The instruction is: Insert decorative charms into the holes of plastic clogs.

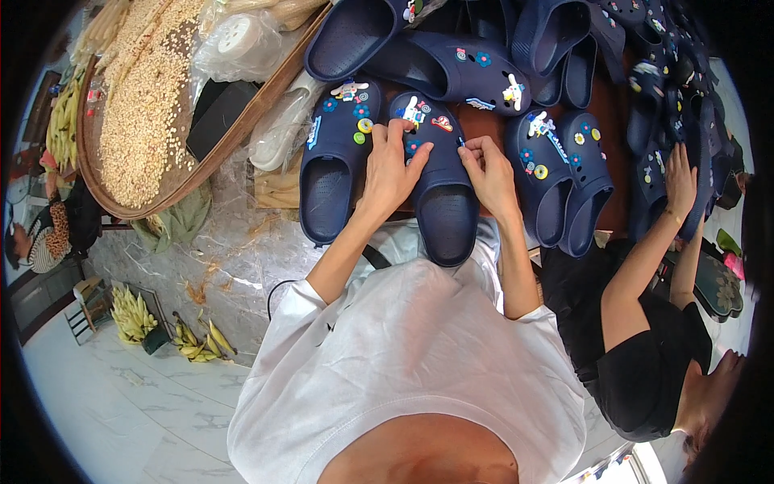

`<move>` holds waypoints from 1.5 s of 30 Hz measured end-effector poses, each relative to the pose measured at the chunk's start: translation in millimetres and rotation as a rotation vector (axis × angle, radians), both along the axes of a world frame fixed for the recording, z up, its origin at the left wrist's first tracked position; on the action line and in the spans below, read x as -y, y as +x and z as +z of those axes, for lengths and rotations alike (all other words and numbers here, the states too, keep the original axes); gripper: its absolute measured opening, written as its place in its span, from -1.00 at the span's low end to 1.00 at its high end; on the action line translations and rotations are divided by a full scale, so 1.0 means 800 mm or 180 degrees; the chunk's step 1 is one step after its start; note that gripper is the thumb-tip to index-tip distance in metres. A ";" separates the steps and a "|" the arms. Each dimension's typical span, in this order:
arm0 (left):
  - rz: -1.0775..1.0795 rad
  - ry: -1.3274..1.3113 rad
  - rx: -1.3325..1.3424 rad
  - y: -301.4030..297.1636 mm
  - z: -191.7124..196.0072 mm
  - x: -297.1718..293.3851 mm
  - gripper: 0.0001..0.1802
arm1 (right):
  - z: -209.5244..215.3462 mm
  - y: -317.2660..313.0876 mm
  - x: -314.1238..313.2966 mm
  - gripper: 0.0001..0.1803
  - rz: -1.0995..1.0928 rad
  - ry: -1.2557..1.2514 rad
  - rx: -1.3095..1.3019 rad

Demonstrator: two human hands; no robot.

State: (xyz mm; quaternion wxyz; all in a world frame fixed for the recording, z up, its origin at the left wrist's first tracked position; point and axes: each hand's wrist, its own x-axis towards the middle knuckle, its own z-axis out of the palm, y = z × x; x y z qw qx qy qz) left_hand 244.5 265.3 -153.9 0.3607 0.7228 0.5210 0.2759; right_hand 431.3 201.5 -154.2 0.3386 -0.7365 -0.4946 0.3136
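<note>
In front of me is a navy foam clog (446, 173), its toe away from me and its heel against my white shirt. My left hand (393, 165) grips its left side, thumb and fingers on the upper near a white cartoon charm (412, 111) and a red-and-white one (442, 123). At the right side of the upper, my right hand (490, 173) pinches a small shoe charm (462, 143), mostly covered by the fingertips. A decorated clog (329, 161) lies just left of my left hand. To the right of my right hand sits a decorated pair (560, 181).
More navy clogs (476, 68) are heaped at the far side and right. A large basket (258, 121) of pale corn kernels (141, 121) stands far left. On the right, a co-worker in black (645, 355) reaches into the clogs. Corn cobs (133, 315) lie low on the left.
</note>
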 end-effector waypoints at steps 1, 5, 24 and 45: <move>-0.0032 0.0018 0.0028 0.000 -0.002 -0.001 -0.56 | 0.001 -0.001 -0.001 -0.72 -0.0001 -0.0006 -0.0002; -0.0077 0.0097 0.0011 0.006 0.003 -0.005 -0.64 | -0.011 0.002 -0.003 -0.80 0.0063 0.0337 0.0490; 0.0030 0.0627 0.0473 -0.003 -0.016 0.011 -0.85 | 0.022 -0.003 -0.014 -0.80 0.0007 0.0521 -0.0072; 0.0096 0.0550 0.0416 -0.007 -0.003 0.018 -0.86 | 0.031 -0.082 -0.053 -0.63 0.1236 0.0512 0.1708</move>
